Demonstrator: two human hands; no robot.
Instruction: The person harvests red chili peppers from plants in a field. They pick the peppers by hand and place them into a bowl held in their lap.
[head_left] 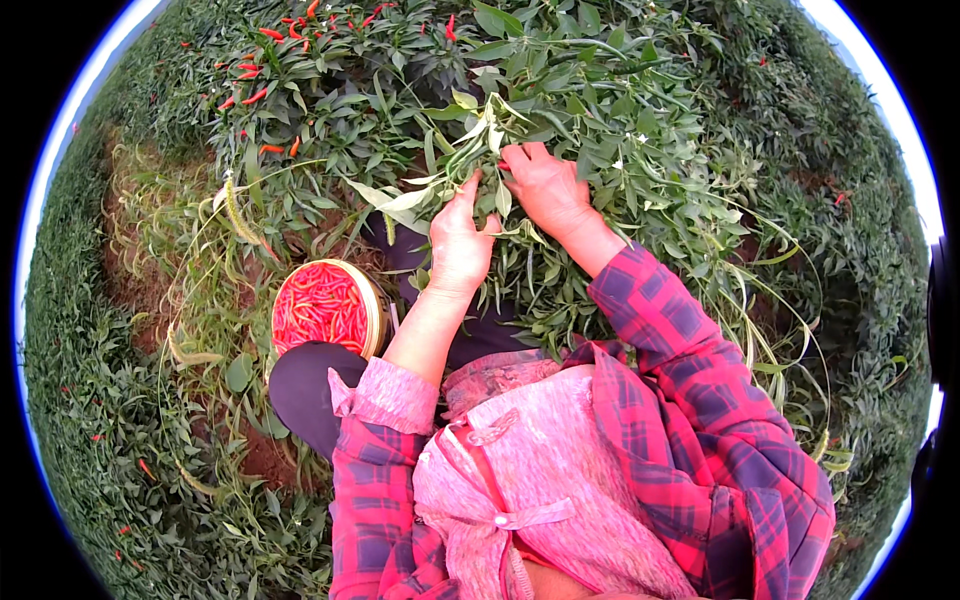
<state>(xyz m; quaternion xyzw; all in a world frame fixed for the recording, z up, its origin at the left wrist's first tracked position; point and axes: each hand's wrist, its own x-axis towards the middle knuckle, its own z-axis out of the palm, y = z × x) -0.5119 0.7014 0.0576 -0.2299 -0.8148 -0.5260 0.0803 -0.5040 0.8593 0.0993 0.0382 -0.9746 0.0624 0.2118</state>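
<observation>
My left hand [458,243] reaches into a green chilli plant [560,110], its fingers pinched together on a leafy stem near the top of the bush. My right hand [545,185] is spread among the leaves just to its right, pressing foliage aside, with nothing visibly in it. Ripe red chillies [262,95] hang on the plants further up and to the left. A round bucket [375,300] filled with picked red chillies stands on the ground beside my left knee.
Dense chilli bushes surround me on all sides. Bare brown soil [135,280] and long grass blades lie to the left of the bucket. My plaid-sleeved forearms come up from the lower edge.
</observation>
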